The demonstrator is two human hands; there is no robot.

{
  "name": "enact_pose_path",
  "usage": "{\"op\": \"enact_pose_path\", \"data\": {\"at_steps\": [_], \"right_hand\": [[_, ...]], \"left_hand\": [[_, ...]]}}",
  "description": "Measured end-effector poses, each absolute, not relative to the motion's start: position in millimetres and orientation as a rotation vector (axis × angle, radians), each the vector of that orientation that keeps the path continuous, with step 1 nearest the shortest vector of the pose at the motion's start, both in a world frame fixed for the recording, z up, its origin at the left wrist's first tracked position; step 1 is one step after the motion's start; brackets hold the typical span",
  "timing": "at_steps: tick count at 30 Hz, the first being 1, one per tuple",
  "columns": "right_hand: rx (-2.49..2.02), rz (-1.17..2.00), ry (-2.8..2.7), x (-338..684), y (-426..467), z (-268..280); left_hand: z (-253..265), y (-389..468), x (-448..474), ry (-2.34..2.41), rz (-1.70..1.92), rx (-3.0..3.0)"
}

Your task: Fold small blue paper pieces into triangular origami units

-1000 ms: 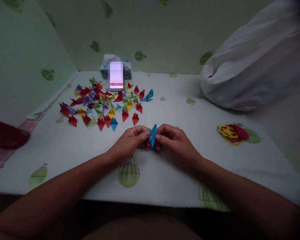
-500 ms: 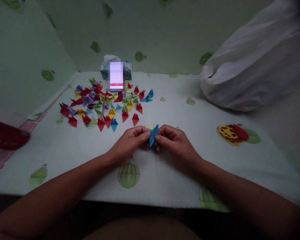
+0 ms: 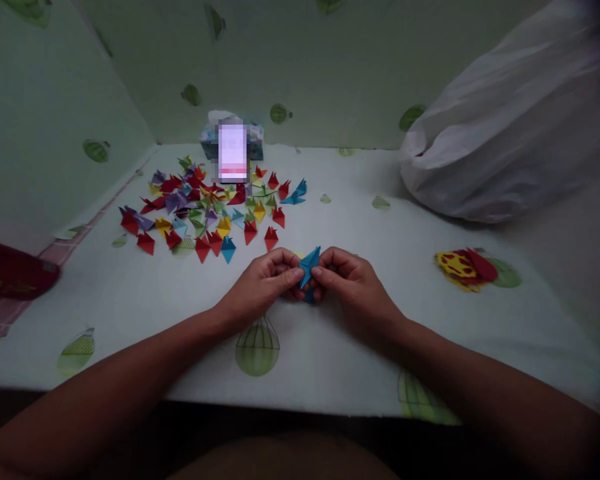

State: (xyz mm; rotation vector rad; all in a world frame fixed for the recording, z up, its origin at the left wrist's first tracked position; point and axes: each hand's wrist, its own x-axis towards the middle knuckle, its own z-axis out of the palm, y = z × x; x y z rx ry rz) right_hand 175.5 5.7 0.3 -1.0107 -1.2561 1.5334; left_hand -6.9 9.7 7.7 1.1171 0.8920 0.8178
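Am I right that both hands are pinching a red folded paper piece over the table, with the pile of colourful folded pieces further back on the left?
Not quite: the folded paper piece is blue, not red, as the head view shows. The left hand and right hand do pinch it together over the table, and the pile of colourful folded pieces does lie further back on the left.

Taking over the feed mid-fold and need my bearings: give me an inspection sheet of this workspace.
Surface: table under a pale cloth with green prints.
Job's things: blue folded paper pinched between both hands; a yellow edge shows behind it.
Clutter: pile of folded paper pieces, red, yellow, blue, purple and green, far left; red and yellow paper stack at right; white plastic bag far right; tissue box at the back.
Grippers: left hand and right hand, fingertips closed on the paper.
Cables: nothing seen.
Surroundings: walls in the same green print; dark red thing at left edge.
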Motion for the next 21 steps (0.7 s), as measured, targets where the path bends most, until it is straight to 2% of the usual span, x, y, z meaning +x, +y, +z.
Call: {"op": "enact_pose_path", "data": {"at_steps": [21], "right_hand": [[-1.034, 1.499, -1.280, 175.5, 6.1, 0.3]], "left_hand": [[8.7, 11.8, -7.5, 1.004, 0.826, 1.238]]}}
